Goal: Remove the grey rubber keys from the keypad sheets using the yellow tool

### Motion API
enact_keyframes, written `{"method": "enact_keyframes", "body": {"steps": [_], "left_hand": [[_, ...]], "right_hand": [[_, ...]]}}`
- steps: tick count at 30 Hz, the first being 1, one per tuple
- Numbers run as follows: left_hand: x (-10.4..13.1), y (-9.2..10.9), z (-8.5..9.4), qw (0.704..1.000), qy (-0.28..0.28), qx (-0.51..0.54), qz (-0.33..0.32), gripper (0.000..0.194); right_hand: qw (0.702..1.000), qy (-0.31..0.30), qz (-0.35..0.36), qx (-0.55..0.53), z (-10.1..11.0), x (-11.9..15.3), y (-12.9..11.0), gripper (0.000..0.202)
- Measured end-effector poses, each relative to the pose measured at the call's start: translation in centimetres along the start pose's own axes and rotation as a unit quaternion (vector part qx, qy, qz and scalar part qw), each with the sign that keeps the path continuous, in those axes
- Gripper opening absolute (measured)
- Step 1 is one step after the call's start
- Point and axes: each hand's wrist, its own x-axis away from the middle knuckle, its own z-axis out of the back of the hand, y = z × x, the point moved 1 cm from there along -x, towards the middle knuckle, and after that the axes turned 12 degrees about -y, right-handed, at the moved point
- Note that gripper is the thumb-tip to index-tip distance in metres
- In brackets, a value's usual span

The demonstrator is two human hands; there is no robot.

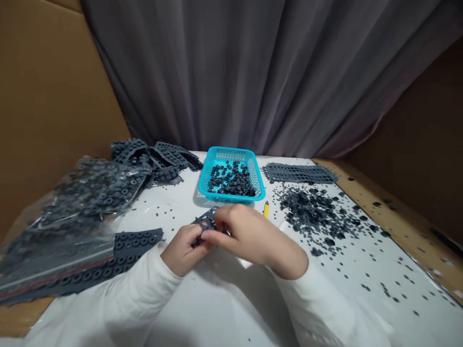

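Observation:
Both my hands meet over the white tabletop, in front of the turquoise basket (232,197). My left hand (188,246) is closed on the near end of a dark grey perforated rubber sheet (207,215). Bent over the same sheet, my right hand (243,231) has its thumb and fingers pinched at it, close to the left fingertips. Its fingers hide much of the sheet, and whether they pinch a small loose piece too I cannot tell. Many small black rubber pieces (237,180) lie inside the basket.
At left lie a clear plastic bag (90,193) of grey rubber parts, a sheet with moulded rings (139,241) and piled sheets (159,156). At right are a perforated strip (300,173), a heap of black scraps (318,209) and a yellow pencil-like tool (266,210). A grey curtain (231,72) hangs behind.

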Motion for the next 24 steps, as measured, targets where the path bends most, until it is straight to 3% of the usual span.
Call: {"method": "enact_keyframes", "body": {"steps": [7, 13, 17, 20, 24], "left_hand": [[-0.1, 0.0, -0.1, 0.994, 0.01, -0.104, -0.028, 0.013], [0.2, 0.2, 0.1, 0.999, 0.018, -0.026, -0.018, 0.009], [0.3, 0.1, -0.1, 0.996, 0.044, 0.074, 0.01, 0.005], [0.3, 0.0, -0.4, 0.984, 0.048, 0.171, 0.022, 0.003], [0.5, 0.0, -0.7, 0.964, 0.046, 0.259, 0.046, 0.007]], "right_hand": [[0.997, 0.004, 0.01, 0.072, -2.2, -0.6, -0.2, 0.028], [0.999, -0.004, 0.026, 0.024, -0.4, -0.4, 0.3, 0.028], [0.998, 0.007, -0.038, 0.058, 1.2, 1.4, 4.2, 0.002], [0.978, -0.015, -0.143, 0.152, 0.2, 3.1, 8.3, 0.026], [0.953, -0.015, -0.155, 0.261, -2.3, 4.4, 11.8, 0.026]]}}
